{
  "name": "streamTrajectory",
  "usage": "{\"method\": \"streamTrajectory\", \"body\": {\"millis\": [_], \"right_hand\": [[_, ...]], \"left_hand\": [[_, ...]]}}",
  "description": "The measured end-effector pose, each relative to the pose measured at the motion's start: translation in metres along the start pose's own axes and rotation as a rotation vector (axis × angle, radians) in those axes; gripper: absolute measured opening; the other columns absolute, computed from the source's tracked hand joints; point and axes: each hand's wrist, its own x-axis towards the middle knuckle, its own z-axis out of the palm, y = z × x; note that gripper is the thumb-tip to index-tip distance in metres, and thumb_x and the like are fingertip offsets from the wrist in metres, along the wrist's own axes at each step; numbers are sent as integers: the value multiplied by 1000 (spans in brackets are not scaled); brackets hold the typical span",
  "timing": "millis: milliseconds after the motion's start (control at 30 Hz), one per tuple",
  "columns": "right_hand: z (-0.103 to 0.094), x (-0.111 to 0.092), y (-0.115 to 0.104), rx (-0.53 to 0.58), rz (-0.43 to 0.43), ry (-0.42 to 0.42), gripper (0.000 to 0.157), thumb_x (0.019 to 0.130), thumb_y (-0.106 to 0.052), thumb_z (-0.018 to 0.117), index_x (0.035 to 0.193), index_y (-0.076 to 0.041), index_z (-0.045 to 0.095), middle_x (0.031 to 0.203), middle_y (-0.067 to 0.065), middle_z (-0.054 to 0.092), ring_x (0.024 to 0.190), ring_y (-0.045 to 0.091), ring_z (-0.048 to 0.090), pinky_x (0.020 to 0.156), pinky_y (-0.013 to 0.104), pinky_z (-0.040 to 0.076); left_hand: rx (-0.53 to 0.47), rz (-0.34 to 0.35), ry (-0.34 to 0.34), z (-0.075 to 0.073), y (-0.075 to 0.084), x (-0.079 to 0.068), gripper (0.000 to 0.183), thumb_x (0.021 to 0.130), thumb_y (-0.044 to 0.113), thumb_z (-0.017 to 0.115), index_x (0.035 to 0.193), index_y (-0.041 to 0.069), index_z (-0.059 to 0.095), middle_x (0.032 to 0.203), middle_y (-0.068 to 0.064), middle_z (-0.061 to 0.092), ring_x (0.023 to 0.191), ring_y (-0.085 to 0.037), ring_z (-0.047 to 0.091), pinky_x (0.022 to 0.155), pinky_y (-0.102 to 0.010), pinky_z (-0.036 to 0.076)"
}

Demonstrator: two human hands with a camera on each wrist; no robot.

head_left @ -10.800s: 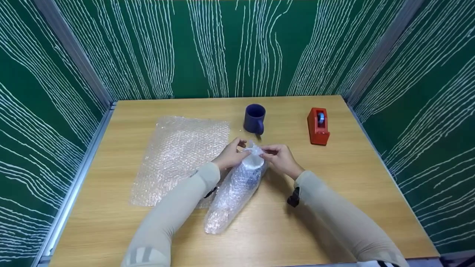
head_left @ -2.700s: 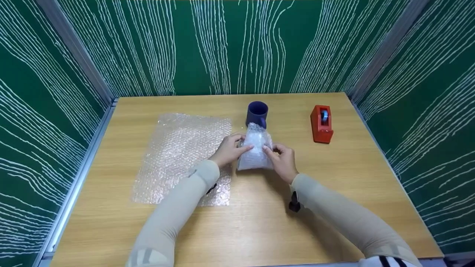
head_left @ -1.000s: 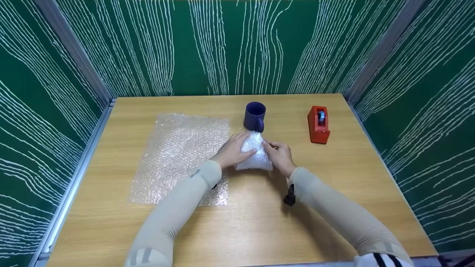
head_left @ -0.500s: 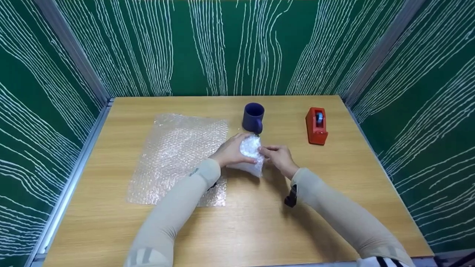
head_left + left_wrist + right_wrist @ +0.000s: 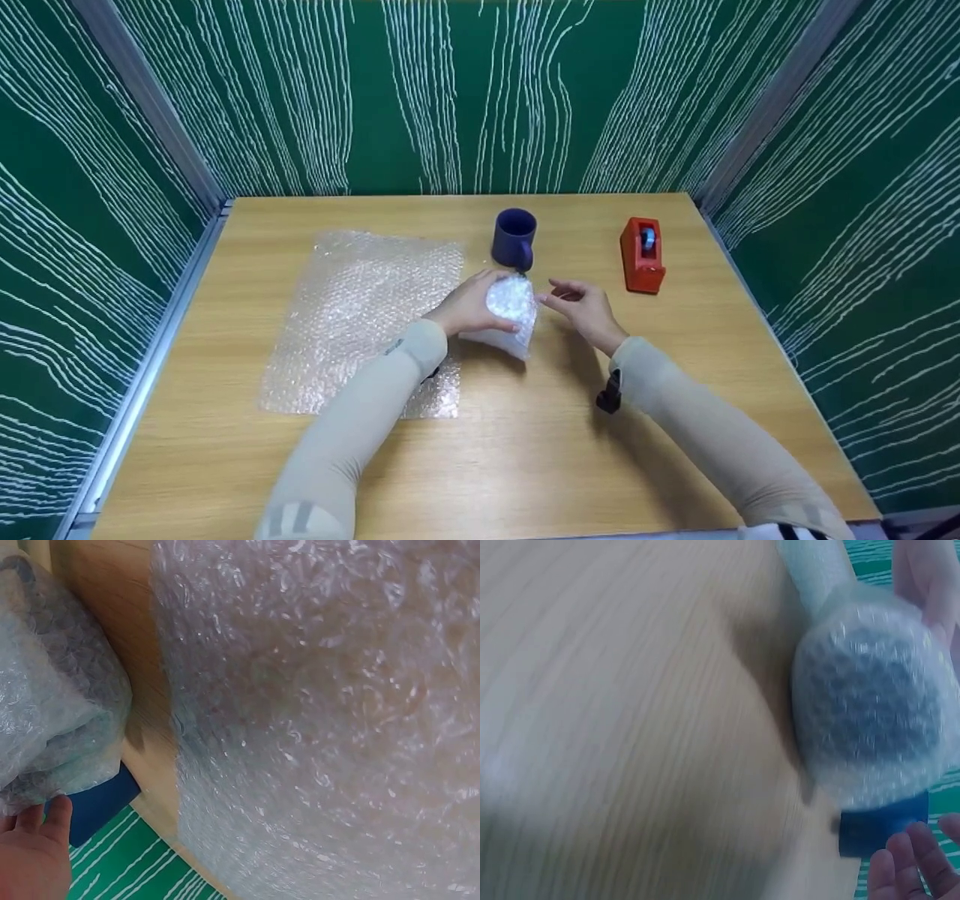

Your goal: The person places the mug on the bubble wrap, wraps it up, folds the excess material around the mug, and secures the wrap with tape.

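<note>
Bubble-wrapped bundle (image 5: pixel 512 301) is located near the middle of the table (image 5: pixel 525 465), on the near side of the blue mug (image 5: pixel 511 240) and just beside the flat bubble-wrap sheet (image 5: pixel 360 315). Left hand (image 5: pixel 471 306) grips the bundle, fingers and thumb curled around it. Right hand (image 5: pixel 587 309) is positioned just beside its opposite side, fingers loosely bent and holding nothing, with the red tape dispenser (image 5: pixel 642 262) farther out.

The bubble-dotted bundle (image 5: pixel 513 301) is whitish, the mug (image 5: pixel 511 241) navy, the dispenser (image 5: pixel 642 265) red.
</note>
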Motion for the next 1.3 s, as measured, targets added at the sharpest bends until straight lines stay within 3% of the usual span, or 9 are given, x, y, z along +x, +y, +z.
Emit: {"method": "streamTrajectory", "body": {"millis": [300, 600, 700, 933, 1067, 1167, 1300], "right_hand": [[-30, 4, 13, -3, -69, 62, 56, 99, -24, 82, 147, -1, 65, 131, 24, 69, 114, 26, 64, 86, 13, 54], [-67, 8, 22, -26, -96, 103, 51, 103, -23, 76, 147, -1, 64, 138, 21, 62, 117, 22, 59, 87, 13, 52], [-77, 9, 25, -38, -83, 128, 50, 104, -24, 75, 148, -2, 64, 140, 18, 61, 121, 25, 58, 94, 20, 51], [-96, 13, 32, -40, -10, 170, 55, 105, -27, 74, 153, -6, 59, 154, 19, 56, 142, 37, 52, 123, 49, 45], [-106, 16, 38, -24, 22, 184, 57, 106, -31, 73, 156, -9, 57, 153, 18, 57, 138, 33, 54, 111, 32, 55], [-112, 21, 44, -36, 22, 222, 54, 106, -30, 73, 154, -10, 60, 152, 17, 58, 133, 28, 55, 97, 18, 54], [-119, 27, 48, -57, 24, 262, 51, 106, -29, 73, 152, -11, 62, 150, 15, 56, 128, 24, 52, 97, 21, 48]], "left_hand": [[-15, 43, 20, 1, -3, 1, 105, 75, 41, 100, 161, 10, 48, 161, -10, 55, 148, -29, 55, 129, -41, 41], [-16, 20, 23, 2, -4, 2, 107, 75, 42, 100, 163, 13, 47, 165, -9, 51, 150, -29, 53, 131, -42, 38], [-18, 6, 22, 2, -4, 1, 108, 74, 43, 101, 163, 14, 47, 166, -9, 51, 150, -29, 53, 131, -43, 38], [-27, 7, 20, 2, -4, -1, 109, 74, 43, 101, 163, 13, 46, 167, -10, 50, 150, -32, 52, 131, -46, 38], [-33, 2, 21, 3, -3, -2, 108, 73, 44, 101, 163, 16, 47, 167, -10, 49, 150, -32, 52, 130, -47, 39], [-20, 5, 21, 3, -3, -2, 107, 74, 45, 100, 163, 17, 47, 167, -9, 50, 152, -31, 51, 131, -46, 38], [-6, 10, 20, 1, -3, -3, 109, 74, 46, 100, 164, 17, 46, 166, -9, 51, 152, -31, 51, 130, -45, 38]]}}
